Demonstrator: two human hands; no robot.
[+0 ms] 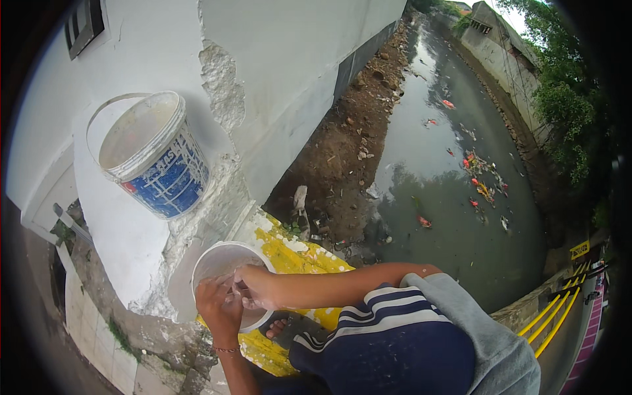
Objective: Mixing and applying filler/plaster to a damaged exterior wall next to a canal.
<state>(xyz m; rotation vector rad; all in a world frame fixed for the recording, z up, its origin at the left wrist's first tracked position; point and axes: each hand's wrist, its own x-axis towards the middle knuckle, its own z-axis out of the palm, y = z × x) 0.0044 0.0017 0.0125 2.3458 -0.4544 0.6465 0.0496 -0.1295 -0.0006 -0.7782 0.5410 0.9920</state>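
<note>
My left hand [220, 304], with a bracelet at its wrist, and my right hand [258, 287] meet over a round white bucket [199, 268]. Their fingers are curled in and pressed close together at the fingertips. Whatever they may pinch is too small and blurred to make out. Below the hands, the bucket's inside looks greyish pink, and its contents are partly covered by my hands. Up and to the left stands a larger white and blue bucket [168, 174] with its handle raised, its inner wall smeared pale.
A yellow-painted ledge [296, 258] runs beside the bucket, with my toes [276, 328] on it. A white wall [283, 79] with broken plaster rises ahead. To the right, a dirt bank [342, 151] drops to a grey canal [434, 243] with floating litter. Yellow rails [553, 316] stand far right.
</note>
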